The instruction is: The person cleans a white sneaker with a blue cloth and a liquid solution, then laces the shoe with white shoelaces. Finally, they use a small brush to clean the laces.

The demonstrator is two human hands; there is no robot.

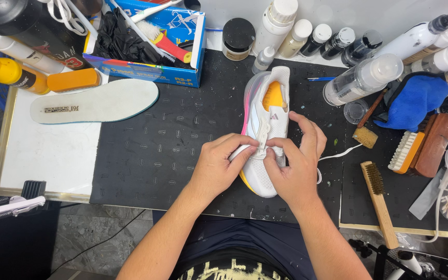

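Here, left hand (219,163) and right hand (297,166) both pinch the white lace (338,154) on a white sneaker (266,122); shoe lies mid black mat (156,150); insole (94,101) well left.

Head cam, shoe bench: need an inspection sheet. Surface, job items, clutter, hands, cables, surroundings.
Surface: black mat over a white board.
Job's things: white sneaker with pink and orange trim, toe toward the person; white lace trailing right.
Clutter: loose insole; blue box with black gloves and brushes; row of bottles along the back; wooden brushes and blue cloth at right.
Grippers: left hand and right hand both pinch at the sneaker's lacing area.
Cables: dark cord on the floor.
Surroundings: grey tiled floor.
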